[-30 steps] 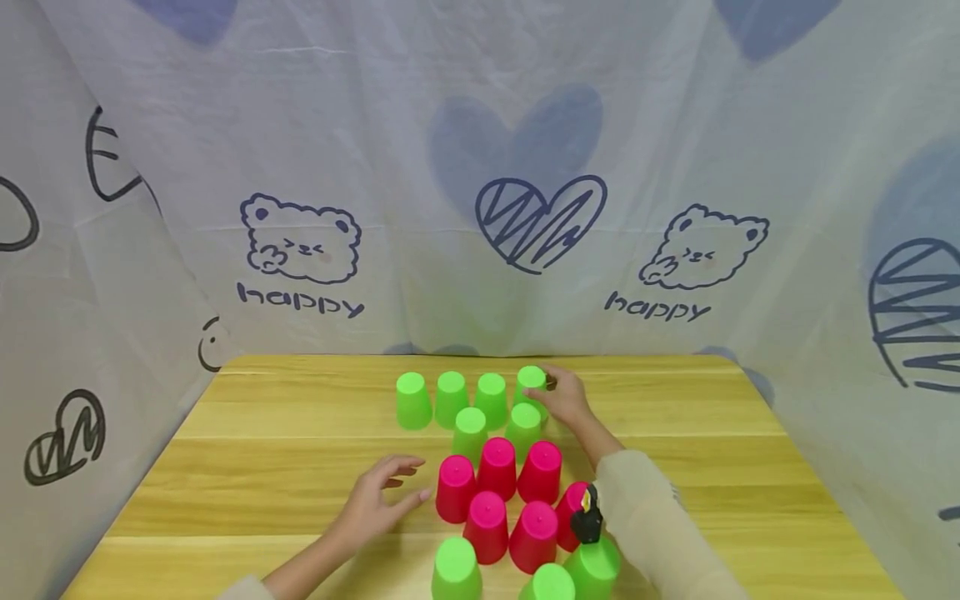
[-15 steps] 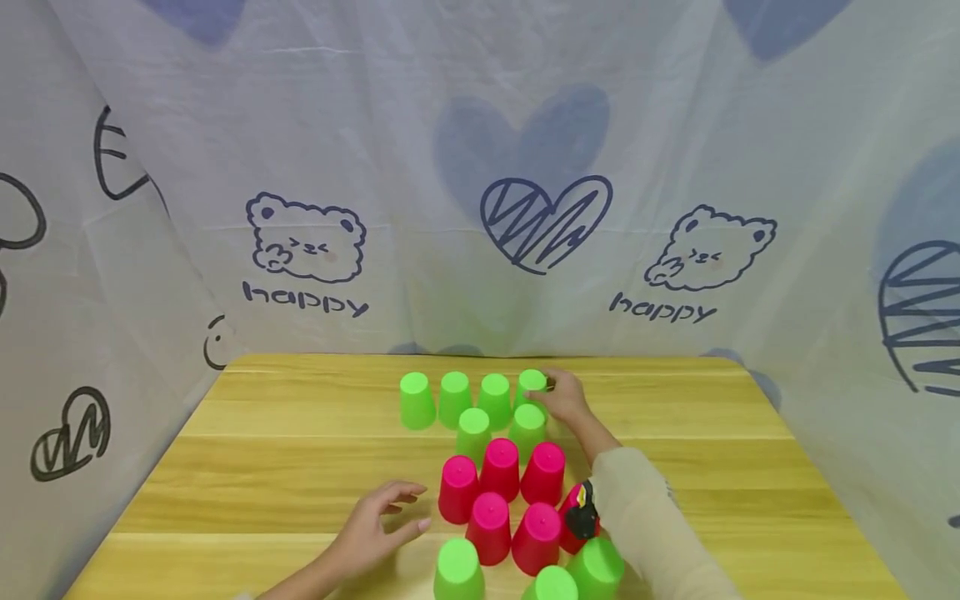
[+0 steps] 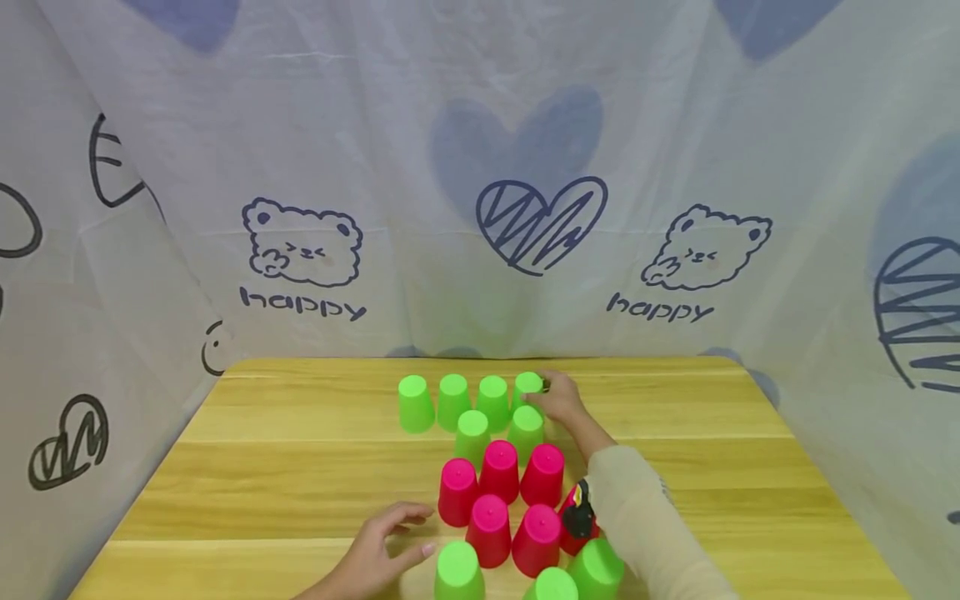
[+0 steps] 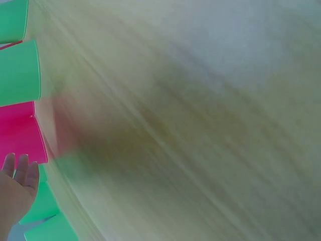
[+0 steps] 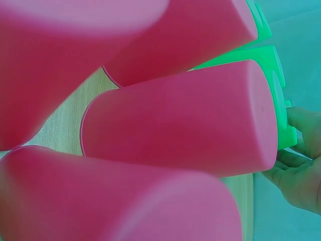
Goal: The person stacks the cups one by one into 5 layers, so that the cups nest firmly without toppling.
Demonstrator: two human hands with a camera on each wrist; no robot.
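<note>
My right hand (image 3: 562, 398) holds the green cup (image 3: 528, 382) at the right end of the back row, thumb on its near side. In the right wrist view, the right hand (image 5: 303, 175) shows at the right edge, beyond a pink cup (image 5: 180, 118). All the cups stand upside down. Low in the head view, my left hand (image 3: 378, 550) has loosely bent fingers with nothing in them. It is left of the pink cups (image 3: 458, 492) and the front green cup (image 3: 459, 571). The left wrist view puts the left hand (image 4: 20, 193) by a pink cup (image 4: 20, 133).
Several green cups (image 3: 416, 406) form the back row, with two more green cups (image 3: 472, 437) before it. Pink cups (image 3: 490, 531) crowd the middle, and green cups (image 3: 597, 570) stand at the front. A printed cloth (image 3: 420, 275) hangs behind the wooden table (image 3: 285, 467).
My left hand has drawn back toward me, away from the pink cups. The green cup in my right hand has come down slightly and sits closer to the row.
</note>
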